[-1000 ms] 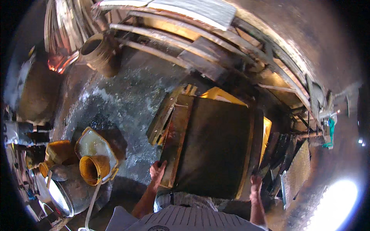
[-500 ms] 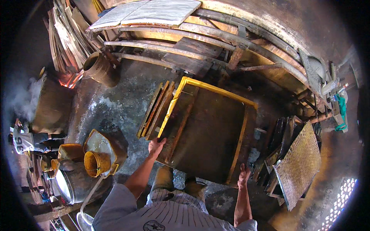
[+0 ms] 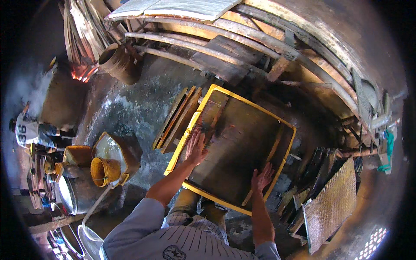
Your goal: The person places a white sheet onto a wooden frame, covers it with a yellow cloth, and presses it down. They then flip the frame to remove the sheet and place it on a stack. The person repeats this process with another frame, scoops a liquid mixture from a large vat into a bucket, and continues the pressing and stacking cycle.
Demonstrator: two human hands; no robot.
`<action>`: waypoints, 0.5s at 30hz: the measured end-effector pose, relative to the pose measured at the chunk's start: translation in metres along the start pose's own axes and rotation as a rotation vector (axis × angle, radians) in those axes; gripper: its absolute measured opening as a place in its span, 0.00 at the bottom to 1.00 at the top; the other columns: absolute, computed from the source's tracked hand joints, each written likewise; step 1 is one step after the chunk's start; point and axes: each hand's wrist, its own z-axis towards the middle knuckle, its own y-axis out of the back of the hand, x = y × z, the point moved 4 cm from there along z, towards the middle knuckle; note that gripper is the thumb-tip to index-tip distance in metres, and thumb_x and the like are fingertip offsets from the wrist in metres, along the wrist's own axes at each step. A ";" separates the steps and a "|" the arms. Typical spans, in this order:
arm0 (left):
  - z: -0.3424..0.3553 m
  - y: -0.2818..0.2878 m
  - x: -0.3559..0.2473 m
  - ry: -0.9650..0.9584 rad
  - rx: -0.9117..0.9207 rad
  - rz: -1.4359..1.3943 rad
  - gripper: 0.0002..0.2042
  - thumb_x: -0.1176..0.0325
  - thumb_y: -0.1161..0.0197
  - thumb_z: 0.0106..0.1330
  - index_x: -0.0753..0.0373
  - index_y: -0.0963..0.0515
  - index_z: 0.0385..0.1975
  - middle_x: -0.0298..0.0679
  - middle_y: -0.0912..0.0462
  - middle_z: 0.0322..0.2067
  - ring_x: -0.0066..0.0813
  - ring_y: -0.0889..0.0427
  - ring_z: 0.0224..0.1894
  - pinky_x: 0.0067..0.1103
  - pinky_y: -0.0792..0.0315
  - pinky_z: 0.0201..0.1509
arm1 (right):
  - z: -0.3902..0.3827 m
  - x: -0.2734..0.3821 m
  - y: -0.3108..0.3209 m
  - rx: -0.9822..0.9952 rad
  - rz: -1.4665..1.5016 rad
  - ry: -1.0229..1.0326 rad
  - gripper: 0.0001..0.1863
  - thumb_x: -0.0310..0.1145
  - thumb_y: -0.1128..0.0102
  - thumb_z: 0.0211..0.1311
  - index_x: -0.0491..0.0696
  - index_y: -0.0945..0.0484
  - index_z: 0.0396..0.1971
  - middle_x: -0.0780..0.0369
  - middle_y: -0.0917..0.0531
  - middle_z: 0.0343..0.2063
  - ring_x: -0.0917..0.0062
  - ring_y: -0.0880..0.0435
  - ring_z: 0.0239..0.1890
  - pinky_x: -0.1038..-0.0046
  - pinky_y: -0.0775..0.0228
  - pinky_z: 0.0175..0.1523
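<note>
A dark square board point(image 3: 234, 143) with two wooden battens across it sits within a yellow-rimmed frame point(image 3: 256, 103) in front of me. My left hand point(image 3: 196, 149) is on the board's left part beside the left batten, fingers spread. Over the right batten point(image 3: 274, 141), near the board's near right side, my right hand point(image 3: 262, 177) is open too, its fingers stretched out. Neither hand grips anything. Whether both palms press fully on the board I cannot tell.
Dark boards point(image 3: 177, 121) lean left of the frame; a woven-textured panel point(image 3: 331, 206) stands at the right. Left are a yellow bucket point(image 3: 105, 172), a larger tub point(image 3: 113, 147) and a drum point(image 3: 80, 190). A person point(image 3: 32, 130) is at far left, near smoke and a wood fire point(image 3: 84, 71).
Both hands have left the board's side edges and moved inward onto its face. The board has settled inside the yellow frame, whose right and near rims now show.
</note>
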 end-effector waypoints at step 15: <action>0.219 -0.038 -0.022 -0.026 -0.085 0.108 0.31 0.61 0.46 0.60 0.66 0.46 0.63 0.47 0.52 0.67 0.51 0.57 0.69 0.44 0.57 0.68 | 0.111 0.035 -0.018 0.103 -0.029 -0.011 0.37 0.35 0.48 0.60 0.51 0.55 0.67 0.54 0.48 0.66 0.56 0.52 0.68 0.53 0.60 0.68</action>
